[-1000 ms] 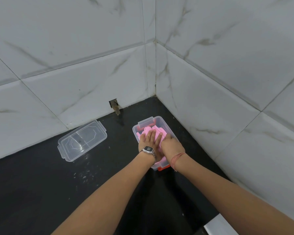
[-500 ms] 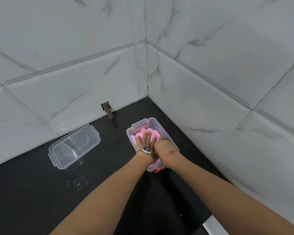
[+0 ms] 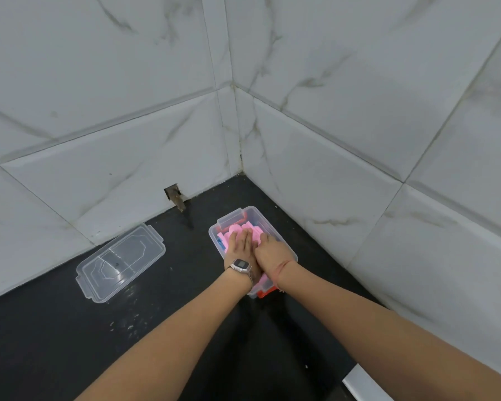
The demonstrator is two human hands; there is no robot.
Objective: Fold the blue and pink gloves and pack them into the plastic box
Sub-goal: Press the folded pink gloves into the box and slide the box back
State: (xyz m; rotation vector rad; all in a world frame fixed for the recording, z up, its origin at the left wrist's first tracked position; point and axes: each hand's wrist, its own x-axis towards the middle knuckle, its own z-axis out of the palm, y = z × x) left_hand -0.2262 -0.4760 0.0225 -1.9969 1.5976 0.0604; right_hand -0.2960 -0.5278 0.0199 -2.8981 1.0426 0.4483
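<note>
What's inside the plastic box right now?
Pink gloves fill the plastic box, a blue glove peeking out beside them. Left hand and right hand press on top, covering the rest.

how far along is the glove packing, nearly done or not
Nearly done. Done: the pink gloves lie in the clear plastic box, with a bit of the blue gloves showing beneath at its left wall. In hand: the left hand and right hand press flat on the pink pile. Left: the clear plastic lid lies apart on the black counter, not yet fitted.

Both hands — left hand (image 3: 241, 246), right hand (image 3: 272, 250) — pressing pink gloves (image 3: 237, 230), plastic box (image 3: 250, 211)
</note>
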